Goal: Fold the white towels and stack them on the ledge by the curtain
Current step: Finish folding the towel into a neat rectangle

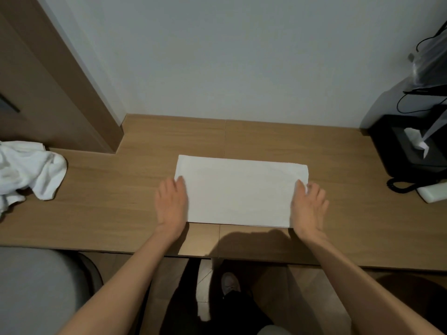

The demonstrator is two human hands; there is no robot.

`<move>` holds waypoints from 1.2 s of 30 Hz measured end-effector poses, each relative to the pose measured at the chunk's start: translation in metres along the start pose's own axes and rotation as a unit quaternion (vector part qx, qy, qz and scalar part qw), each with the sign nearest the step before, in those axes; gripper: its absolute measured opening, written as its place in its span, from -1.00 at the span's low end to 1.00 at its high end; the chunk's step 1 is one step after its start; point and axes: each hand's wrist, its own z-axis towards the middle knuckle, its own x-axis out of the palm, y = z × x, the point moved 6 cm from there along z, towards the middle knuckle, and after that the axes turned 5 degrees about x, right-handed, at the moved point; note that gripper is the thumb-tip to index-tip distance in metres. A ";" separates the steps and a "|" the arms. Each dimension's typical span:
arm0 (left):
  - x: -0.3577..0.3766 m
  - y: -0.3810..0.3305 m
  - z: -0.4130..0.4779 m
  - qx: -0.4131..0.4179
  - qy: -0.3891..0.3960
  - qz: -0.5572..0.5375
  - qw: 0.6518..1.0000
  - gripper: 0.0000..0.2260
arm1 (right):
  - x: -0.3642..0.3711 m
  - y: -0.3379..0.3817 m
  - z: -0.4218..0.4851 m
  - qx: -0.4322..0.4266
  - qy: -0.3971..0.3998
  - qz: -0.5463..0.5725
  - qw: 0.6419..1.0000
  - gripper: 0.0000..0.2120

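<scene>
A white towel (239, 192) lies flat as a folded rectangle in the middle of the wooden desk (108, 201). My left hand (171, 204) rests on the towel's left edge with its fingers fairly straight. At the right edge, my right hand (309, 209) touches the towel, and its fingertips seem to pinch the cloth near the far right corner. A crumpled heap of white towels (29, 172) sits at the desk's left end. No curtain or ledge shows in this view.
A black tissue box (408, 151) with a white tissue stands at the right, beside a black corded phone (406, 186) and a white object (433, 193). A brown wall panel (48, 93) rises at the back left. A grey chair (36, 291) is at the lower left.
</scene>
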 end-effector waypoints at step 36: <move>0.061 -0.064 0.044 0.096 0.074 -0.086 0.989 -0.49 | 0.051 0.081 0.029 -0.094 0.070 0.067 0.991 -0.47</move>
